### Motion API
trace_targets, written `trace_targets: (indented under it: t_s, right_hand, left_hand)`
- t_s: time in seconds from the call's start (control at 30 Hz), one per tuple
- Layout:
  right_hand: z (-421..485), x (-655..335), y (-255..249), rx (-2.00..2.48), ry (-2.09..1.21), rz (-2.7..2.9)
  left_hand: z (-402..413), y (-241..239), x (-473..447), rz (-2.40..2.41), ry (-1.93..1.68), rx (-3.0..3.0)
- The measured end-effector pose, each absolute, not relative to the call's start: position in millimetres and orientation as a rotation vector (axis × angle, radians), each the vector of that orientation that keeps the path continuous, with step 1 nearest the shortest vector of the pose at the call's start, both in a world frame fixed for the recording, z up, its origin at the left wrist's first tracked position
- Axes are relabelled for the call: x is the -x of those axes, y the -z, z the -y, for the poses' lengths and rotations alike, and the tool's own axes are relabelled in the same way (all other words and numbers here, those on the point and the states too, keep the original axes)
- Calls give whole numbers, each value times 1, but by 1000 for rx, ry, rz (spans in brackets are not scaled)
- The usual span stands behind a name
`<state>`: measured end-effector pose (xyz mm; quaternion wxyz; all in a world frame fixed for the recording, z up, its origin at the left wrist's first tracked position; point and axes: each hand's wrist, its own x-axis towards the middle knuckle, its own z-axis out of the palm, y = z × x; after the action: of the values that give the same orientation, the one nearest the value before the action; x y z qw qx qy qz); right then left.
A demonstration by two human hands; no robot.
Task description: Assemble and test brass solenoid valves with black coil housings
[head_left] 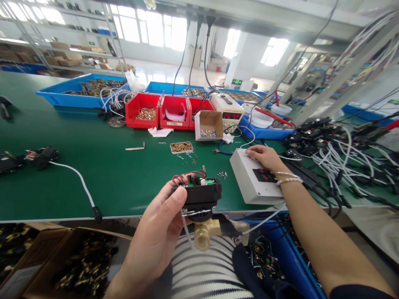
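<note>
At seven o'clock, the left hand [160, 222] is clasped on a brass-bodied valve [202, 196]; at three, the part-open right hand [265, 157] touches a grey box [249, 176].

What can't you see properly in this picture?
In the head view:
- Far side of the motorized brass valve: hidden by its own body and the left hand.
- Spot on the light-grey box under the right hand: covered by that hand.
- Contents of the right-hand red bin: mostly blocked by the small cardboard box.
- Writing on the middle bin's label: too small.
</note>
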<state>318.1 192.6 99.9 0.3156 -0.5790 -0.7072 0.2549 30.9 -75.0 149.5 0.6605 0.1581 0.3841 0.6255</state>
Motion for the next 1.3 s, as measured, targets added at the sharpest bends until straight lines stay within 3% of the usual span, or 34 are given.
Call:
trace_targets:
  t_s: [0.7, 1.0, 1.07, 1.2, 1.3]
  right_hand:
    - [-188, -315, -99, 1443, -686, 1806]
    - [-143, -313, -129, 1202, -465, 1588]
    - [-100, -307, -134, 1152, -564, 1680]
    - [-14, -290, -95, 1040, -1235, 2383]
    - [16, -284, -38, 1088, -1213, 2598]
  left_hand:
    - [72, -137, -21, -607, -1256, -284]
    - [71, -141, -21, -609, -1270, -295]
    - [71, -141, -23, -639, -1304, -298]
    - [70, -141, -30, -696, -1413, -339]
    - [69, -139, -34, -715, -1451, -394]
